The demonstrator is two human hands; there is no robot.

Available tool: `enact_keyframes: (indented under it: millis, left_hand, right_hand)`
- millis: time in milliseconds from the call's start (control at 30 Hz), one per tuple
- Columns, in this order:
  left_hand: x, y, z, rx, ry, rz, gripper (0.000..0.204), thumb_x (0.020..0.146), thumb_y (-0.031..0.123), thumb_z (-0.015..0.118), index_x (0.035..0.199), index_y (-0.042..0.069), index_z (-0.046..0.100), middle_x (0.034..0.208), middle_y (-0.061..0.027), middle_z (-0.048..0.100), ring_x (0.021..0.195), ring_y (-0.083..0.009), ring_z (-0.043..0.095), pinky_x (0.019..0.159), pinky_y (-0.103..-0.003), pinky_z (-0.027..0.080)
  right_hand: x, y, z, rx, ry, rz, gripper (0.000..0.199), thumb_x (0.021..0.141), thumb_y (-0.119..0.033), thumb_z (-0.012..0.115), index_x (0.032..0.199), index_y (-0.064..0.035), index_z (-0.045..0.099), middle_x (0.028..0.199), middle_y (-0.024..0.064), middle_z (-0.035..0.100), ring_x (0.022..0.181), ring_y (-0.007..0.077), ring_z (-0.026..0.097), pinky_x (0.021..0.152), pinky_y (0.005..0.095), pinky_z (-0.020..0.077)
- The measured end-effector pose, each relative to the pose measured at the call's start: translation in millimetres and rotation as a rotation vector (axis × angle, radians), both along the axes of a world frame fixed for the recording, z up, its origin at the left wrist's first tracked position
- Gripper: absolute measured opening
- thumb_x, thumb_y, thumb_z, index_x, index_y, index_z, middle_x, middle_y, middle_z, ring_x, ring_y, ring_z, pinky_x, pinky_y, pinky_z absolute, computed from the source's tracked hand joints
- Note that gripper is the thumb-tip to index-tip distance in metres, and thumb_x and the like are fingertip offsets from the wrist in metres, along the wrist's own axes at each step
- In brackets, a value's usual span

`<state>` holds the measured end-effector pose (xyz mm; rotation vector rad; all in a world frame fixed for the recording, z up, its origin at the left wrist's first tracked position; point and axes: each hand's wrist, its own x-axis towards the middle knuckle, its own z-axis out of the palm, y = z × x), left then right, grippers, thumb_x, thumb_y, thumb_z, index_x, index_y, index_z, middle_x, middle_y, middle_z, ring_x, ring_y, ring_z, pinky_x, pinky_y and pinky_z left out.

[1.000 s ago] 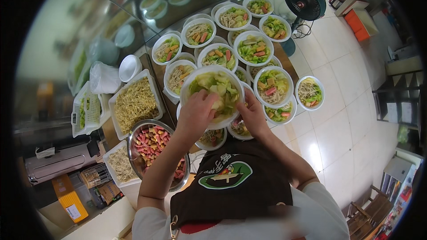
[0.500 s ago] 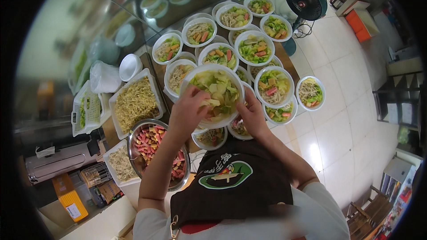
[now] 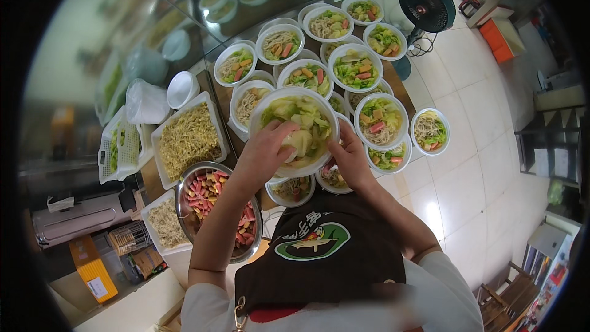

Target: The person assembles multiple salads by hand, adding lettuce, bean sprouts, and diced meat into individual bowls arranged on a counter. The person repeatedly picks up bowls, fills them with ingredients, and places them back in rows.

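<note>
A round white bowl [image 3: 332, 109] of cut green leaves and pale slices is held in front of me, above the other bowls. My right hand [image 3: 349, 155] grips its right side, thumb by the rim, other fingers partly hidden. My left hand [image 3: 265, 150] reaches over the near left rim, its fingers and thumb curled around a pale vegetable slice [image 3: 300, 142] among the leaves. Just beyond stand several filled bowls with leafy greens, pale noodle-like strands, and pink and tan pieces, such as a filled bowl [image 3: 381, 121] at the right and a filled bowl [image 3: 355, 67] farther back.
Left of me are a steel basin [image 3: 256, 233] of pink and tan pieces, a white tray [image 3: 219, 124] of yellowish shreds, a tray of pale strands [image 3: 167, 221], a white basket [image 3: 128, 154] and stacked empty bowls [image 3: 182, 89]. A dark fan [image 3: 426, 6] stands at the far right.
My left fingers have shifted slightly to the right over the leaves, and a pale slice now shows between them and the thumb. My right hand keeps its grip on the bowl.
</note>
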<state>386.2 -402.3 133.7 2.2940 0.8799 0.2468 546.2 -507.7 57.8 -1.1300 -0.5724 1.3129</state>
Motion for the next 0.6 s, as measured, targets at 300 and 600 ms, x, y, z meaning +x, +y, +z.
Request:
enact_keyframes:
  millis: [300,600]
  left_hand:
    - [-11,19,10,-0.341,-0.534,0.3,0.023,0.083,0.0,0.057,0.105,0.006,0.057,0.108,-0.0047,0.057,0.097,-0.0112,0.054,0.082,-0.026,0.046]
    - [4,-9,-1,0.306,-0.004,0.016,0.028,0.079,0.011,0.063,0.106,0.005,0.058,0.1,-0.0133,0.056,0.092,-0.0276,0.057,0.081,-0.033,0.047]
  right_hand:
    - [8,-6,-1,-0.009,0.007,-0.025,0.04,0.089,-0.005,0.043,0.129,-0.0048,0.039,0.109,0.0076,0.055,0.057,0.0101,0.058,0.043,0.0206,0.0476]
    - [3,-8,-4,-0.019,0.005,-0.001,0.041,0.089,-0.006,0.044,0.13,-0.003,0.038,0.105,0.0078,0.056,0.058,0.0095,0.057,0.043,0.0206,0.0472]
